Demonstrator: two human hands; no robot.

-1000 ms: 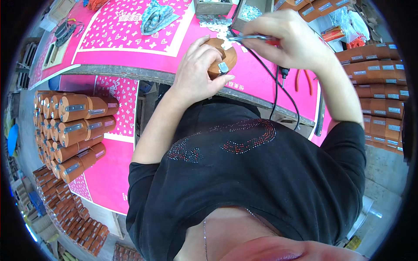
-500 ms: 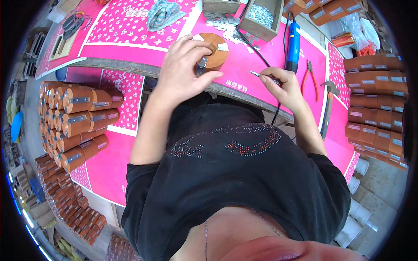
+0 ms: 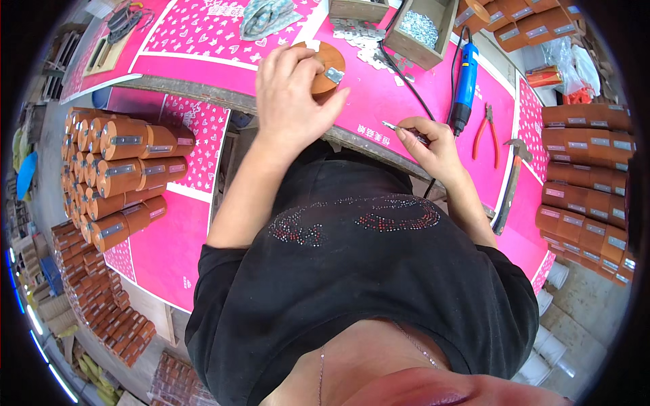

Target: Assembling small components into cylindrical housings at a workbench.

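My left hand (image 3: 291, 95) lies over a round reddish-brown wooden block (image 3: 328, 57), its fingers curled around the near left side and its thumb stretched toward me. A small metal plate (image 3: 334, 74) sits at the block's right edge, and a pale plate (image 3: 313, 45) shows at its far edge. My fingers hide part of the block. To the right, my right hand (image 3: 433, 145) is closed around a slim dark tool (image 3: 423, 139), whose metal tip (image 3: 388, 125) points left toward the block without touching it. Its exact kind is hidden by my fingers.
A blue power tool (image 3: 465, 84), red-handled pliers (image 3: 485, 135) and a hammer (image 3: 512, 183) lie to the right. Behind are loose metal plates (image 3: 365, 40), a wooden box of small hardware (image 3: 433, 47) and a cloth (image 3: 267, 19). Stacked wooden cylinders (image 3: 125, 169) stand left, more (image 3: 586, 183) right.
The block has shifted and turned under my left hand; a metal plate that showed beneath my fingers is no longer visible. My right hand keeps its tool. The whole view has shifted slightly.
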